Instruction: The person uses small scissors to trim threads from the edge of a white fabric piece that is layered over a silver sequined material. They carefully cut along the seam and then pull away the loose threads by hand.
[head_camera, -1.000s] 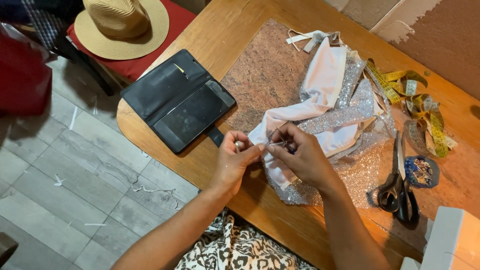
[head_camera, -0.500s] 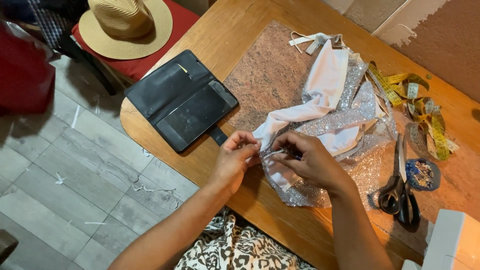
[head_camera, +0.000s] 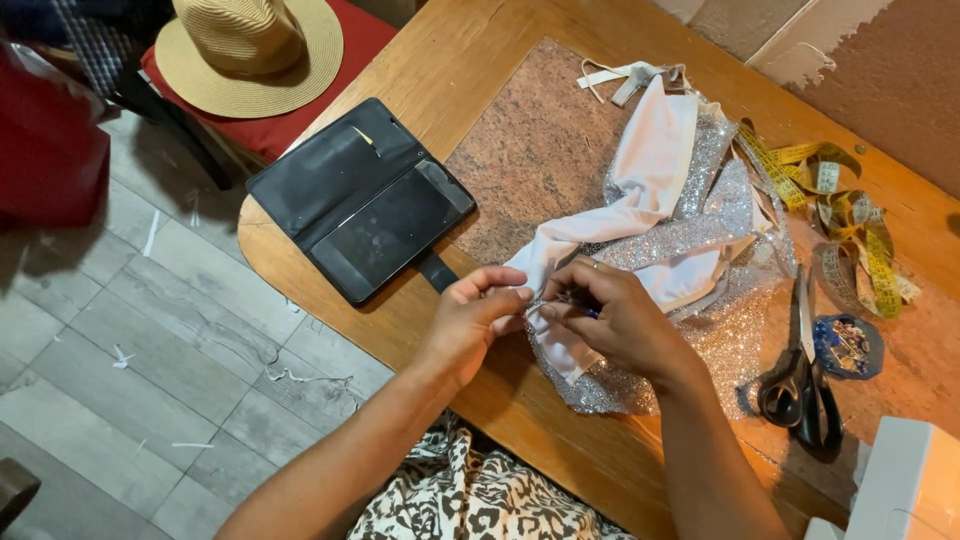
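Note:
A bundle of white lining and silver glitter fabric lies on the wooden table. My left hand pinches the near edge of the fabric between thumb and fingers. My right hand meets it from the right and grips the same edge, with a small thin item between its fingertips that I cannot make out. Both hands touch at the fabric's near left corner.
An open black wallet phone case lies left of the fabric. Black-handled scissors, a small dish of pins and a yellow tape measure sit to the right. A straw hat rests on a red seat. A white machine corner is at bottom right.
Both hands stay pinched on the fabric edge. The fingers have shifted only slightly along it, and the view has moved a little.

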